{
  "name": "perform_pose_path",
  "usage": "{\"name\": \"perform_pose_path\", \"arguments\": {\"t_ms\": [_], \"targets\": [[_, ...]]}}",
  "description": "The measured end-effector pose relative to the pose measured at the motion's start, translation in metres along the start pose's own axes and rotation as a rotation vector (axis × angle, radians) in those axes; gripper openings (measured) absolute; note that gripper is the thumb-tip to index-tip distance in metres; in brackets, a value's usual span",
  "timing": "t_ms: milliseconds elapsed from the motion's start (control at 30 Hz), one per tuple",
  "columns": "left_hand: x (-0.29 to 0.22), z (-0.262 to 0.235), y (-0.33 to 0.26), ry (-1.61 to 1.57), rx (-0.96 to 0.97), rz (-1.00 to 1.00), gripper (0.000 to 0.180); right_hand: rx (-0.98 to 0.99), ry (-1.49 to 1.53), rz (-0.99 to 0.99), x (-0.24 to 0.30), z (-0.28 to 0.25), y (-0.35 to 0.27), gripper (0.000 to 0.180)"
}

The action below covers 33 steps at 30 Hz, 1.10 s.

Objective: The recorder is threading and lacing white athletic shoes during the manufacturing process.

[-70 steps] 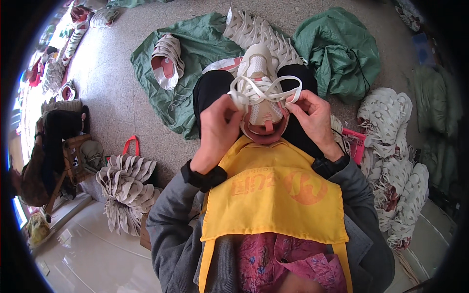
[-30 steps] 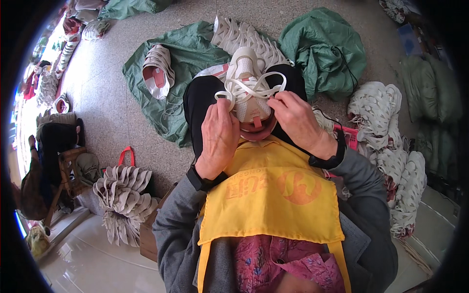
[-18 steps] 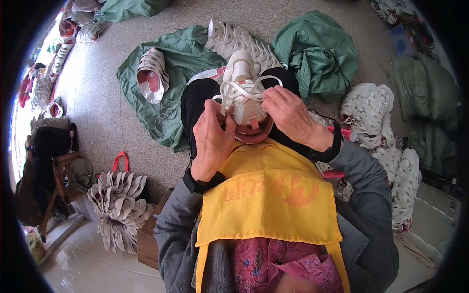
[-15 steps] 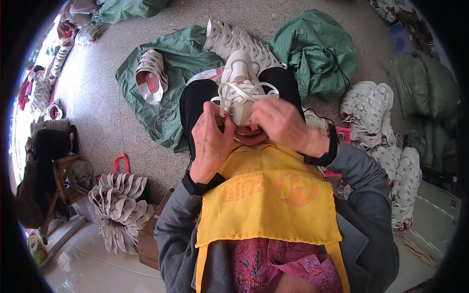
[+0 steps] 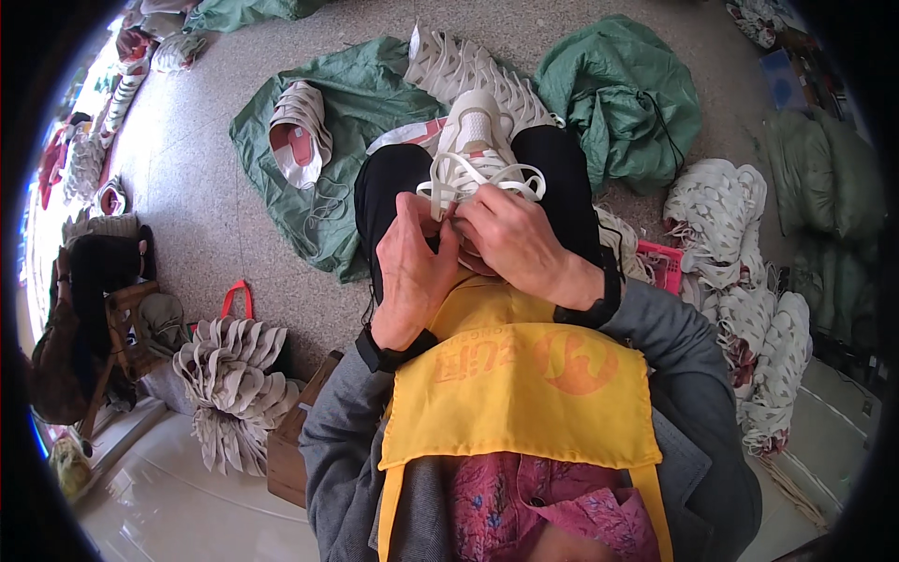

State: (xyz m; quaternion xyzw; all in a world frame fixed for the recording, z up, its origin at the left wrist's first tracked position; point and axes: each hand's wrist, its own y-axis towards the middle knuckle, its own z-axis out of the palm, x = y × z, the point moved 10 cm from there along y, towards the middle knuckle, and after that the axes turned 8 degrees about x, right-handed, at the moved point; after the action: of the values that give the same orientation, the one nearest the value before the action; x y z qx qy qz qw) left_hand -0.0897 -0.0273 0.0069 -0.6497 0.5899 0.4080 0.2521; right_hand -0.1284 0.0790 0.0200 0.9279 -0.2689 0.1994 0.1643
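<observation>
A white sneaker (image 5: 476, 129) is between my knees, toe pointing away from me. Its flat white shoelace (image 5: 524, 174) is threaded up the front and stands in loose loops over the tongue. At the sneaker's left upper edge, my left hand (image 5: 410, 270) pinches the lace between thumb and forefinger. My right hand (image 5: 521, 242) lies across the opening, its fingertips meeting the left ones and closed on the lace too. Both hands hide most of the opening and the exact spot they grip.
Beyond my knees, a row of white shoe uppers (image 5: 479, 73) and another upper (image 5: 302, 140) lie by green sheeting (image 5: 351, 98). A green sack (image 5: 623, 103) stands far right. Laced shoes (image 5: 716, 220) pile beside a pink basket (image 5: 663, 267). Grey shoe parts (image 5: 234, 375) cluster left.
My right hand has moved left from the sneaker's right edge to meet my left hand. The left hand stays at the left edge. The whole view has shifted slightly.
</observation>
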Motion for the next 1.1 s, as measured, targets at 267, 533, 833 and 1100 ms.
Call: {"name": "perform_pose_path", "arguments": {"t_ms": [267,533,833,1100], "targets": [[0.009,0.001,-0.001,-0.081,-0.022,-0.041,0.033,0.028,-0.045,-0.026,0.002,-0.013,0.001,0.011],[0.007,0.0,-0.001,-0.125,-0.028,-0.061,0.031,0.089,0.261,0.208,-0.021,-0.046,-0.053,0.006],[0.005,-0.001,0.002,-0.104,-0.009,-0.028,0.033,-0.142,0.518,0.449,-0.099,-0.053,-0.065,0.007],[0.012,-0.004,0.011,-0.156,-0.062,-0.109,0.031,0.013,0.422,0.389,-0.121,-0.033,-0.03,0.012]]}}
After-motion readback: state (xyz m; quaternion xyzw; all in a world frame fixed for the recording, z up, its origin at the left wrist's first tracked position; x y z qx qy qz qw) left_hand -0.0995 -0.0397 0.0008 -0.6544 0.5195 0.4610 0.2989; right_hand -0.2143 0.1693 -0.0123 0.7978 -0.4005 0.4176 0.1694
